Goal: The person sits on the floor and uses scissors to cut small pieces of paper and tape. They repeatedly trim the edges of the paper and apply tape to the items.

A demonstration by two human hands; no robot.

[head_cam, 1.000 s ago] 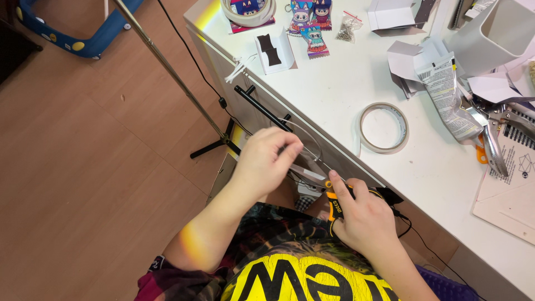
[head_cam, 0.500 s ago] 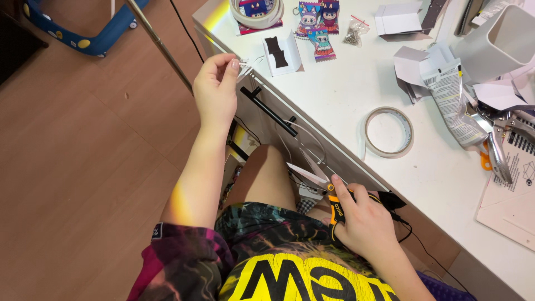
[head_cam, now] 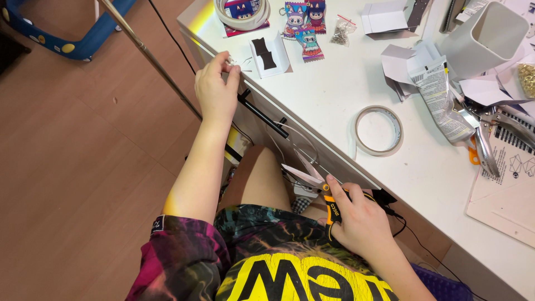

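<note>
White laminate desk [head_cam: 334, 106] fills the right of the scene; at its near-left edge the left hand [head_cam: 214, 92] pinches a tiny pale wire-like piece [head_cam: 231, 60] between thumb and fingertips, lifted just over the rim, seemingly to keep it off the clutter; the right hand [head_cam: 356, 223] is closed round orange-and-black handled pliers [head_cam: 317, 181], held low before the drawer with its black bar handle [head_cam: 262, 114], tips pointing left; a roll of clear tape [head_cam: 378, 131] lies flat nearby

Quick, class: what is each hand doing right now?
Left hand: fingers pinched on small clear bits at the desk edge.
Right hand: closed around yellow-handled pliers.
</note>
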